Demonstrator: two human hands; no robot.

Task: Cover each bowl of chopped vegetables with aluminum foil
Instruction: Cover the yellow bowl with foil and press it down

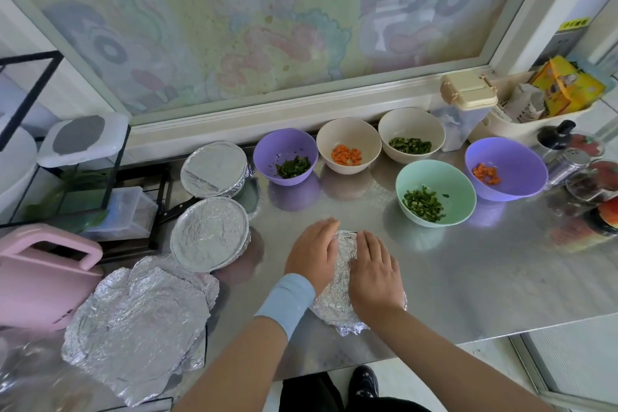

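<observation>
On the steel counter [468, 278] a foil-covered bowl [339, 291] sits in front of me. My left hand [311, 252] and my right hand [374, 269] press flat on its foil top, one on each side. Two more foil-covered bowls [214, 169] [209, 232] stand at the left. Several uncovered bowls hold vegetables: a purple one with greens [284, 155], a beige one with carrot [347, 144], a beige one with greens [411, 134], a mint one with greens [434, 192], and a purple one with carrot [505, 167]. Loose crumpled foil sheets [137, 324] lie at the near left.
A pink cutting board [43, 274] leans at the far left beside a black wire rack [83, 177]. Jars and a shaker [575, 160] crowd the right end. A white bin with packets [535, 100] and a lidded container [468, 94] stand by the window sill.
</observation>
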